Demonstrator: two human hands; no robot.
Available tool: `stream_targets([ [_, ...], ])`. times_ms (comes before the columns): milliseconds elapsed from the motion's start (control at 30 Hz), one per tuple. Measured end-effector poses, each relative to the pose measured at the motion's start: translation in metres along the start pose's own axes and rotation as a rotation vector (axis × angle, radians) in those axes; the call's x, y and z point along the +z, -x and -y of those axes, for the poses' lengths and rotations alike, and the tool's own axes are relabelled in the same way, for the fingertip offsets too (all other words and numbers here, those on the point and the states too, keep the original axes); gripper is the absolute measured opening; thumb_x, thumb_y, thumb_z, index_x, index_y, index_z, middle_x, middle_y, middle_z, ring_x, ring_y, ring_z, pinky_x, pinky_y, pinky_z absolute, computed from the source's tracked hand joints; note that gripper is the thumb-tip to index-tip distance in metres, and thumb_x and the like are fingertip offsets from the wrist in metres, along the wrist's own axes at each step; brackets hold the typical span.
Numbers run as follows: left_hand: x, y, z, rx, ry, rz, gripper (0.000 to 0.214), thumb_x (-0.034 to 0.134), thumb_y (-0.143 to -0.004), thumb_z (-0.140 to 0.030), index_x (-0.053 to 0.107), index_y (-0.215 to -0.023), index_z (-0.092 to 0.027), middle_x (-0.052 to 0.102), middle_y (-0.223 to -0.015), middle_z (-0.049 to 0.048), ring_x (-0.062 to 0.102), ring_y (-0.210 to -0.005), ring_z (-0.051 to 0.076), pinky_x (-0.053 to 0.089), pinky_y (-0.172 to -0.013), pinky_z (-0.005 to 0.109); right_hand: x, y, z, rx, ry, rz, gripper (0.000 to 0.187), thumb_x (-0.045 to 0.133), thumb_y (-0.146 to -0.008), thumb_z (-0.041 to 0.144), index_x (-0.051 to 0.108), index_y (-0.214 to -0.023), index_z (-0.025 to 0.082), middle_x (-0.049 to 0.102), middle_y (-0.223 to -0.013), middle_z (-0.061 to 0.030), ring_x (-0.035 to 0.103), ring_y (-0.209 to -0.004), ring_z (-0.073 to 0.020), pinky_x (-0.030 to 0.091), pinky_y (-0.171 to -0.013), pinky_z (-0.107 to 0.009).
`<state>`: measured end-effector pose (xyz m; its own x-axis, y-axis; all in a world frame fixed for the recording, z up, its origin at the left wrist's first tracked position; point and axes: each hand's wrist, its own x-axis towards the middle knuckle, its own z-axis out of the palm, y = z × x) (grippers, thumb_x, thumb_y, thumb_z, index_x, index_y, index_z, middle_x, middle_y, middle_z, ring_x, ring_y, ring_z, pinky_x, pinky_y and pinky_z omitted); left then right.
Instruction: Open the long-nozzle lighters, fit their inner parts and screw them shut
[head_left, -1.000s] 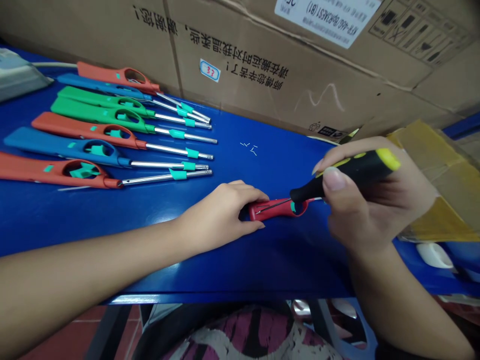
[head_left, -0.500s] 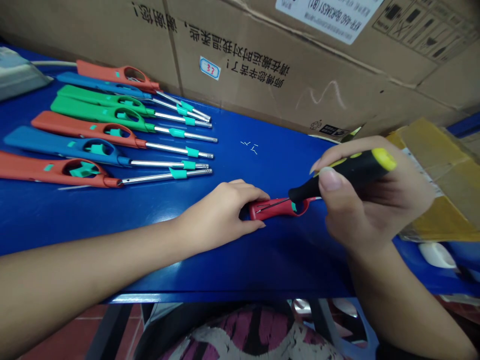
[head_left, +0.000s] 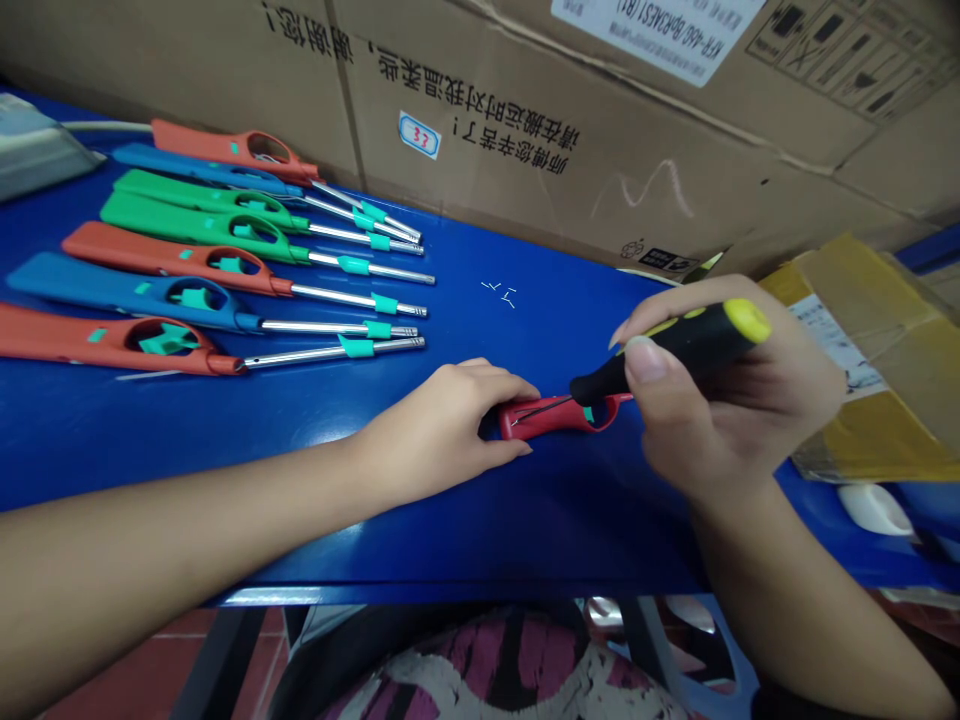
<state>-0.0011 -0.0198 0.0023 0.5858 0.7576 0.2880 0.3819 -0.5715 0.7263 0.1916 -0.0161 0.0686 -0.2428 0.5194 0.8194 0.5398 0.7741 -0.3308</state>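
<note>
A red lighter with a long nozzle lies on the blue table, its handle end toward the left. My left hand grips that end between thumb and fingers. In my right hand is a screwdriver with a black and yellow handle, held slanting down to the left. Its thin shaft passes over the lighter's body, and the tip is at the handle near my left fingers. Whether the tip sits in a hole cannot be made out. My right hand hides most of the nozzle.
Several red, blue and green lighters with teal parts lie in a row at left. Tiny pale pins are scattered mid-table. A large carton stands along the back; a taped box and a white object are at right.
My right hand and the screwdriver handle have shifted slightly left, while the tip stays at the lighter's handle end. My left hand and the lighter have not visibly moved.
</note>
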Motion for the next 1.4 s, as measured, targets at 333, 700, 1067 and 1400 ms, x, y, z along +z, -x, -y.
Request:
stream_targets([
  [333,0.0002,-0.0008,0.0004,-0.001,-0.005,0.000,0.031,0.079,-0.080,-0.016,0.071,-0.110,-0.014,0.074,-0.097,0.0040,0.066,-0.090,0.020,0.051,-0.080,0.031,-0.0002,0.0016,0.0033,0.006,-0.016,0.027,0.006,0.068,-0.084,0.024,0.064,-0.079,0.024,0.065,-0.068,0.0035,0.056,-0.056,-0.0114,0.039,-0.045,-0.026],
  [700,-0.0005,-0.0004,-0.0005,-0.024,0.022,0.015,0.028,0.079,-0.081,-0.017,0.071,-0.107,-0.017,0.071,-0.094,0.0014,0.064,-0.088,0.018,0.049,-0.078,0.029,-0.0005,0.0028,0.0060,0.056,-0.008,0.076,0.009,0.066,-0.087,0.026,0.062,-0.080,0.024,0.064,-0.067,0.0035,0.055,-0.054,-0.0114,0.040,-0.043,-0.027],
  [1067,-0.0012,-0.0010,-0.0008,-0.030,0.018,0.022,0.031,0.078,-0.081,-0.017,0.071,-0.111,-0.018,0.074,-0.097,0.0023,0.066,-0.089,0.020,0.051,-0.080,0.032,0.0000,0.0005,0.0063,0.095,-0.016,0.106,0.011,0.069,-0.086,0.028,0.062,-0.079,0.025,0.063,-0.068,0.0037,0.057,-0.056,-0.0117,0.043,-0.043,-0.025],
  [1400,-0.0006,-0.0008,-0.0005,-0.027,-0.026,0.016,0.034,0.079,-0.081,-0.020,0.070,-0.114,-0.018,0.074,-0.102,0.0036,0.068,-0.093,0.021,0.053,-0.083,0.033,0.0078,0.0010,-0.0015,0.186,-0.150,0.058,0.030,0.076,-0.084,0.033,0.064,-0.112,0.031,0.074,-0.092,-0.0023,0.068,-0.069,-0.0178,0.060,-0.055,-0.030],
])
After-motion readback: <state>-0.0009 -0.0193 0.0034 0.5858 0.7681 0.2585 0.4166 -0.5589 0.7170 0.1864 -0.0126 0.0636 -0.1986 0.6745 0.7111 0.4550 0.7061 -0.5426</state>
